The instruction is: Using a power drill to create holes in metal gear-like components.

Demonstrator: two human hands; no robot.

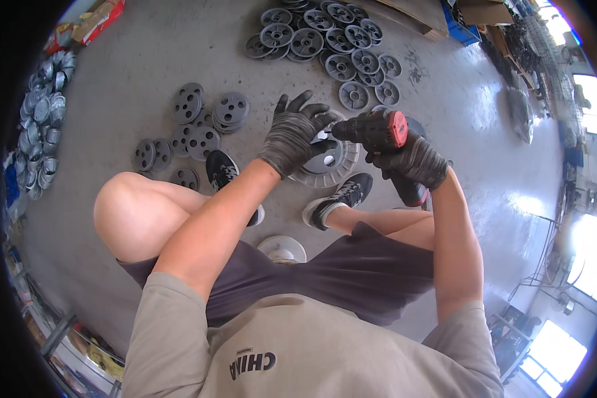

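Note:
In a dark striped glove, my left hand [294,134] is over a grey wheel-like disc [324,178] on the floor. Its fingers are spread, with thumb and forefinger on either side of the drill's front end. A small bright patch shows between them; whether it is a part or a hole in the disc I cannot tell. My gloved right hand [414,161] is wrapped round the grip of a black and red cordless drill [378,129]. The drill lies sideways above the disc, its nose pointing left toward my left hand.
Grey slotted discs [212,126] lie in stacks beyond my left shoe [222,171]. A larger pile of grey wheels [338,43] spreads farther off. Shiny metal cups [43,119] are heaped at the far left. Between my legs is a round pale base [282,248].

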